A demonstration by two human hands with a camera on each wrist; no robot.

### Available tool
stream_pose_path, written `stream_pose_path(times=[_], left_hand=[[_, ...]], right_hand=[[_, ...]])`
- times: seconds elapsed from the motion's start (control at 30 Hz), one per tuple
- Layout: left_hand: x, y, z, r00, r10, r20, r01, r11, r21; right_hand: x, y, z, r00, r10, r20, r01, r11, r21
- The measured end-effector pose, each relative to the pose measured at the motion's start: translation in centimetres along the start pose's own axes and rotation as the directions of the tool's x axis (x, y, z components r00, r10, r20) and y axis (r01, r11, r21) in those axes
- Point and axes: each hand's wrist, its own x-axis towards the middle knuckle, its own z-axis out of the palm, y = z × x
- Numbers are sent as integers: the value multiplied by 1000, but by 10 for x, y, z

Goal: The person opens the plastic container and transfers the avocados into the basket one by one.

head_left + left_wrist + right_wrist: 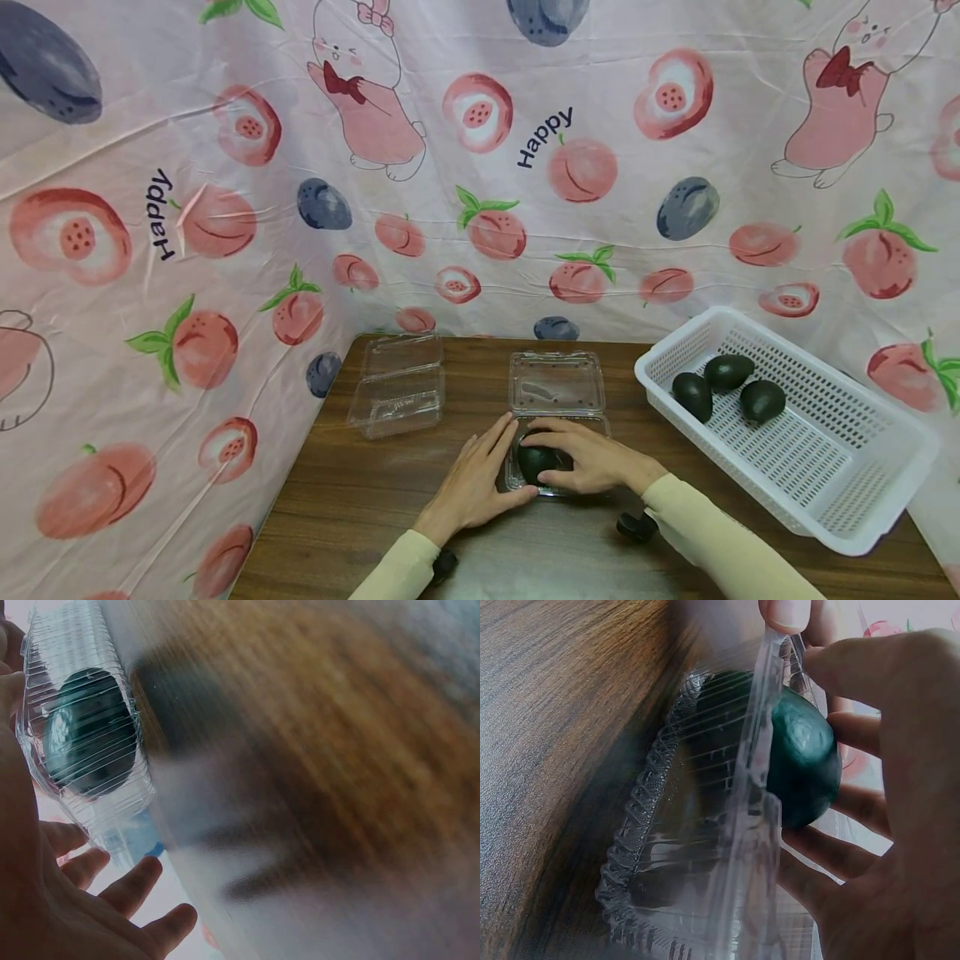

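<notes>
A dark green avocado (pixel 537 463) sits in the left part of a clear plastic clamshell box (pixel 759 761), whose lid (pixel 557 383) is folded back away from me. My right hand (pixel 596 454) grips the avocado from above and the right, fingers curled over it. Along the box's left side lies my left hand (pixel 474 482), fingers extended and the thumb at the near corner. In the left wrist view the avocado (pixel 90 735) shows through the ribbed wall of the box.
A second clear clamshell box (pixel 401 392) stands with its lid up at the back left of the wooden table (pixel 330 492). On the right, a white perforated basket (pixel 832 450) holds three more avocados (pixel 729 372) toward its left end. Printed cloth hangs behind and on the left.
</notes>
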Motion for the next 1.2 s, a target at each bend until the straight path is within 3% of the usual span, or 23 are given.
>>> stream_pose_path(times=[1.2], left_hand=[[0, -1, 1, 1000, -3, -6, 3, 1000, -10]], right_hand=[[13, 5, 7, 999, -18, -40, 20, 999, 36]])
